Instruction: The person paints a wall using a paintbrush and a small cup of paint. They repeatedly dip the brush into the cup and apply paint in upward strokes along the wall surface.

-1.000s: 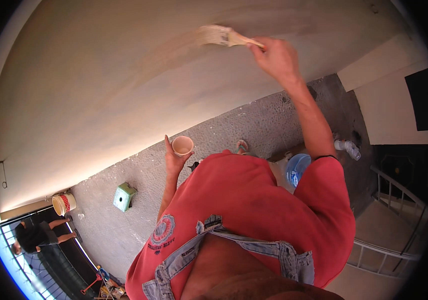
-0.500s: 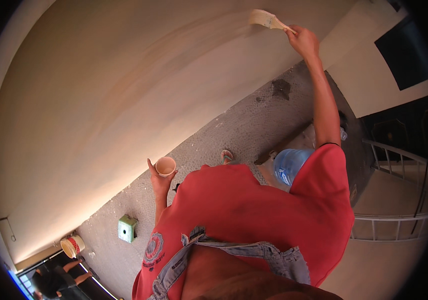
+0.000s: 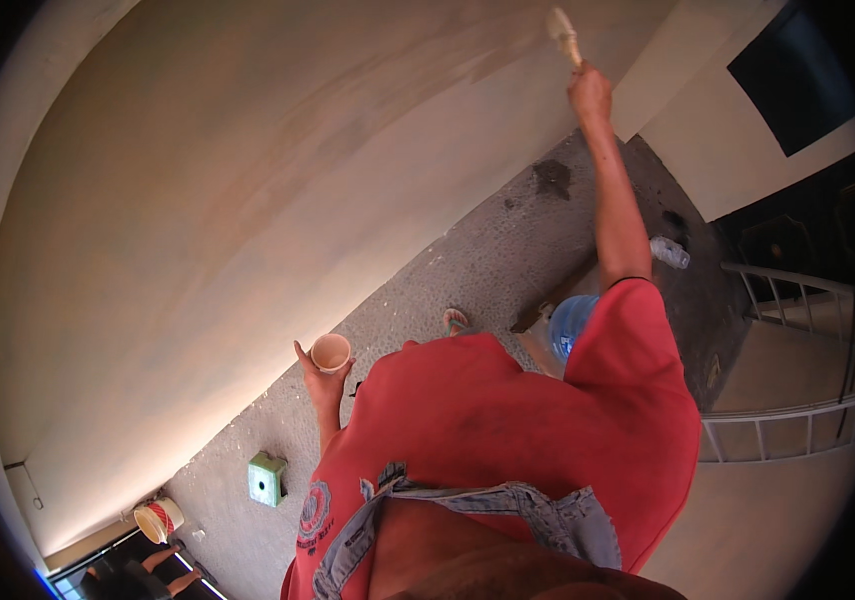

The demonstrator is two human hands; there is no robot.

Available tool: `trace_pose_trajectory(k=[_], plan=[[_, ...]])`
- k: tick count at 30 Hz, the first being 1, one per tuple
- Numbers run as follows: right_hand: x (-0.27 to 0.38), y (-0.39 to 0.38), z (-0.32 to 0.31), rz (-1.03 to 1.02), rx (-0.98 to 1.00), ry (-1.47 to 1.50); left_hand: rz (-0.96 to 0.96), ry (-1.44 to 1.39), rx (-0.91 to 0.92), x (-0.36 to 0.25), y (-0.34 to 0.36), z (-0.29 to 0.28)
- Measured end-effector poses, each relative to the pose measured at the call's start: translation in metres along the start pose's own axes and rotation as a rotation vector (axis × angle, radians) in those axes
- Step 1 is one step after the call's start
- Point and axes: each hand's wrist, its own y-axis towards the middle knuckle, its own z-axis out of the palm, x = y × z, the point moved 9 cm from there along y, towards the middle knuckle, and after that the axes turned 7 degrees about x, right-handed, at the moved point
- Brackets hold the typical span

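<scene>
Raised high in the head view, my right hand (image 3: 590, 95) grips the handle of a wide, pale paintbrush (image 3: 566, 35), its bristles pointing up against or near a beige wall (image 3: 198, 170) marked with long, curved, darker streaks. I cannot tell whether the bristles touch it. Lower down at the left, my left hand (image 3: 325, 380) holds a small pink cup (image 3: 331, 349) upright, mouth toward the camera, with fingers round it. The cup's inside looks pale pink; how full it is, I cannot tell.
Below are grey pebbled floor (image 3: 408, 300), a green stool (image 3: 267, 477) and a bucket (image 3: 159, 519). A blue water jug (image 3: 570, 325), plastic bottle (image 3: 670, 252) and metal ladder (image 3: 788, 425) lie right. Another person's legs (image 3: 173, 570) show at bottom left.
My right hand has swept right along the wall, and the brush has swung from pointing left to upright. The view has shifted; the cup sits lower in the picture, still held.
</scene>
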Motion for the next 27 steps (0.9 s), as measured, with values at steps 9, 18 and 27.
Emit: trace_pose_trajectory(k=[9,18,27], plan=[[0.202,-0.131,0.001,-0.075,-0.007,0.32,-0.032,0.016,0.061,0.011,0.004,-0.005],[0.347,-0.287,-0.026,-0.216,0.336,0.492,0.092,-0.02,0.121,-0.001,0.014,-0.013],[0.451,-0.392,-0.022,-0.433,0.587,0.621,0.023,0.01,0.127,0.023,0.001,-0.033]])
